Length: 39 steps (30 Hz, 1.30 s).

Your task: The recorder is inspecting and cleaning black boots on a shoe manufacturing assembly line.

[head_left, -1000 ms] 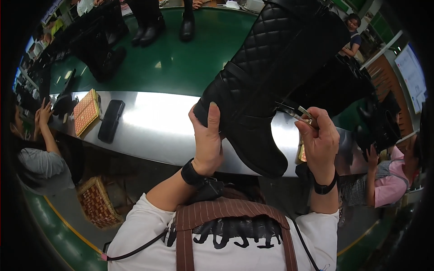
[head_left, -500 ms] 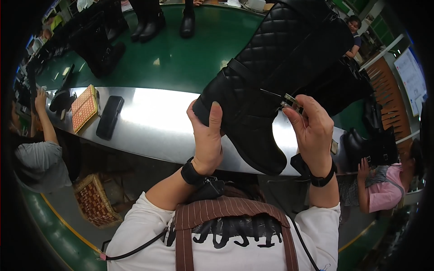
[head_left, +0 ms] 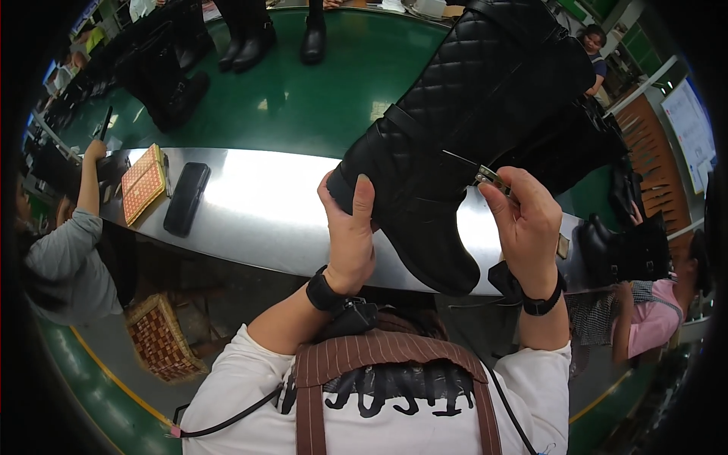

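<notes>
A tall black boot (head_left: 425, 163) with a quilted shaft and ankle straps is held tilted above the metal edge of the table, its toe pointing down toward me. My left hand (head_left: 350, 227) is closed around the heel, thumb lying along the near side. Between thumb and fingers, my right hand (head_left: 527, 220) pinches a small metal tool (head_left: 489, 177) with a thin pointed tip. That tip points left, over the boot's side near the ankle; whether it touches the leather I cannot tell.
On the metal edge (head_left: 258, 205) lie a dark phone (head_left: 186, 199) and a patterned notebook (head_left: 144, 186). More black boots stand on the green belt (head_left: 280, 91) and at right (head_left: 626, 246). Co-workers sit at left (head_left: 72, 258) and right (head_left: 644, 318). A woven chair (head_left: 163, 337) stands lower left.
The tool in my right hand has turned slightly and its parts sit closer together. The boot has barely shifted. The left co-worker's arm has reached forward with a dark object.
</notes>
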### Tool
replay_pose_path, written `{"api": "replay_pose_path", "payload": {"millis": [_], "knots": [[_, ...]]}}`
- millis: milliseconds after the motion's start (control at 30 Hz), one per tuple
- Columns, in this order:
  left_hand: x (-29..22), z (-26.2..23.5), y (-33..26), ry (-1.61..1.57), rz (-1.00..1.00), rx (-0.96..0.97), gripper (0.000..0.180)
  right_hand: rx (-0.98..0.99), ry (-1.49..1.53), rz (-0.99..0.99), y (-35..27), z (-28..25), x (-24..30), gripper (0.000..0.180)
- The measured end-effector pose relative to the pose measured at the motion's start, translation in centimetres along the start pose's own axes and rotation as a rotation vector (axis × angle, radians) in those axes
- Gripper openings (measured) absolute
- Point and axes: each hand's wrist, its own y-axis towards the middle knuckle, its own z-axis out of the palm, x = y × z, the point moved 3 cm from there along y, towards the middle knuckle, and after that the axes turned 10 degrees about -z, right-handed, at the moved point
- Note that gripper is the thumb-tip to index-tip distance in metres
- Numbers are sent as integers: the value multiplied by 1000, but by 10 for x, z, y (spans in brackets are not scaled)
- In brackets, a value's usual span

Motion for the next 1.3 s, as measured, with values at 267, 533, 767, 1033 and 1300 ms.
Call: {"api": "replay_pose_path", "payload": {"millis": [267,533,767,1033,1300], "knots": [[-5,-10,40,-545,-521,591,76,-58,-448,366,-74,-83,-126,20],[7,-22,63,-582,-536,701,73,324,-642,253,-190,-53,-226,28],[16,-25,69,-555,-500,762,77,323,928,727,-119,32,-90,51],[-15,-50,44,449,-125,-82,79,92,1531,887,-60,137,4,77],[-16,-51,3,1415,250,-36,103,382,1229,758,-64,196,4,69]]}}
